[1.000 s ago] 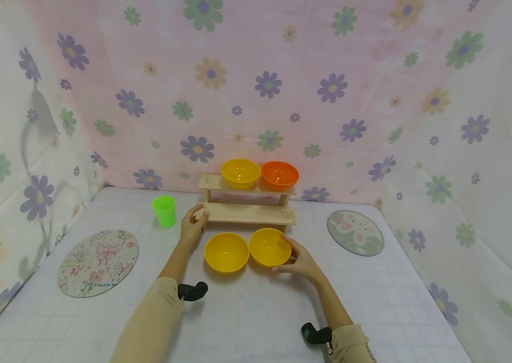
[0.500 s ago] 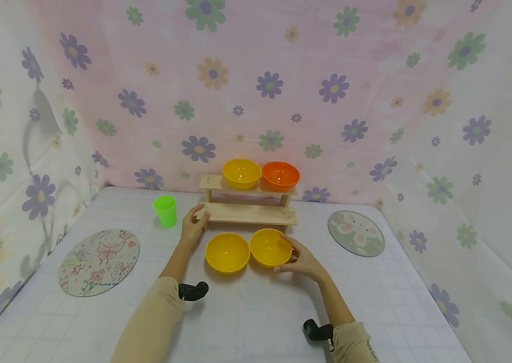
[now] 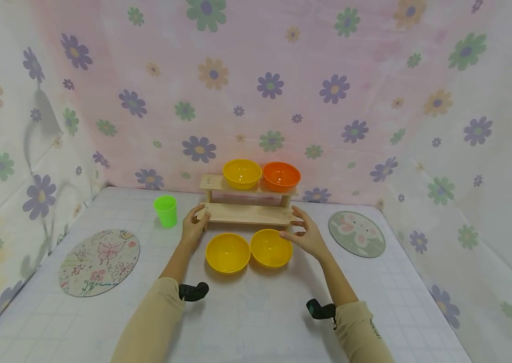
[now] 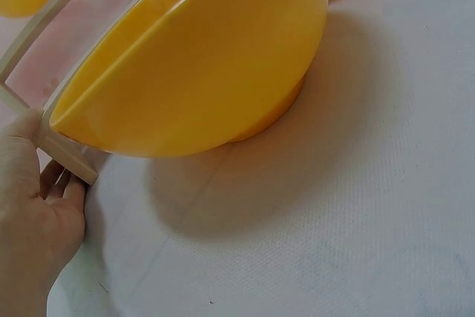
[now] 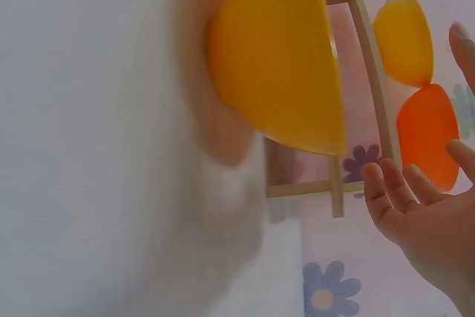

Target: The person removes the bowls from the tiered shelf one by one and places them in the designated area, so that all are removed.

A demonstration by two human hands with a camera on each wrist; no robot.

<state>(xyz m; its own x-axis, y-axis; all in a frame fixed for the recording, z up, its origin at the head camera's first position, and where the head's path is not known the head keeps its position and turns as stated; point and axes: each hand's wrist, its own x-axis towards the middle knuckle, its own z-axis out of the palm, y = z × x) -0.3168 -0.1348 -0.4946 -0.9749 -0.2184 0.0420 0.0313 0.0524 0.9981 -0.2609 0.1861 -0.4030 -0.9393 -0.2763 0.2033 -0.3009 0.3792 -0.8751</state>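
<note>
My left hand (image 3: 193,226) grips the left end of the lower step of a two-tier wooden stand (image 3: 246,214); in the left wrist view, thumb and fingers close round the board's end. My right hand (image 3: 308,238) has its fingers spread beside the stand's right end, with the thumb over the rim of the front right yellow bowl (image 3: 271,249) in the head view. Another yellow bowl (image 3: 227,254) stands on the table just left of it. On the upper step sit a yellow bowl (image 3: 242,174) and an orange bowl (image 3: 281,176), side by side.
A green cup (image 3: 166,212) stands left of the wooden stand. Round mats lie at both sides: a butterfly mat (image 3: 100,264) on the left and a rabbit mat (image 3: 356,234) on the right. A flowered cloth (image 3: 301,65) hangs behind.
My right hand has let go of the front right bowl and moved up and slightly right, toward the stand's right end. My left hand stays on the stand.
</note>
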